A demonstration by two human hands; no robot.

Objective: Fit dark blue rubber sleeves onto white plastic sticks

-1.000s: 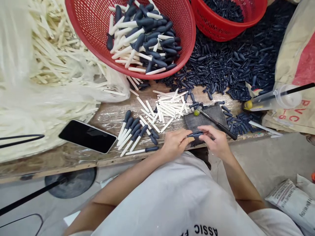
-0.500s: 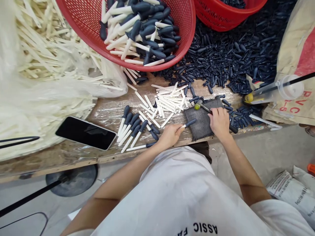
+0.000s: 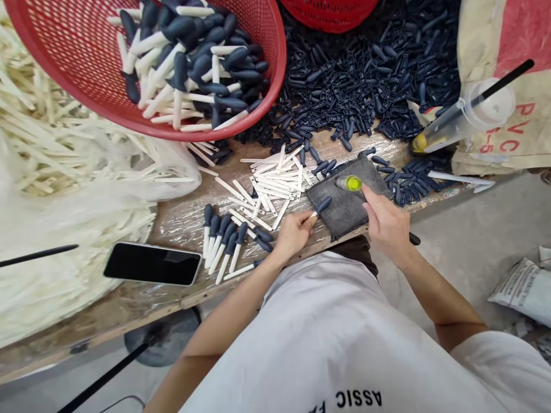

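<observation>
My left hand [image 3: 295, 234] pinches the white end of a small plastic stick with a dark blue handle [image 3: 322, 205]. The handle rests over the near-left part of a dark cloth-covered pad [image 3: 344, 215]. Closed around the shaft of a small hammer is my right hand [image 3: 387, 226]; the hammer's yellow-green head [image 3: 353, 183] hangs over the pad, and its dark handle end shows behind the hand. Loose white sticks [image 3: 275, 186] lie beyond my left hand. To its left is a row of blue-handled sticks [image 3: 224, 238].
A red basket [image 3: 280, 69] of blue-handled sticks stands at the back, beside a heap of dark blue handle parts [image 3: 365, 74]. Plastic bags of white sticks [image 3: 64, 172] fill the left. A phone [image 3: 152, 264] lies near the front edge. At right are a plastic cup [image 3: 447, 126] and a paper sack [image 3: 516, 158].
My right hand has lifted the hammer, so its head now hangs over the pad instead of near its far edge. The view has shifted and turned; the left hand keeps its hold.
</observation>
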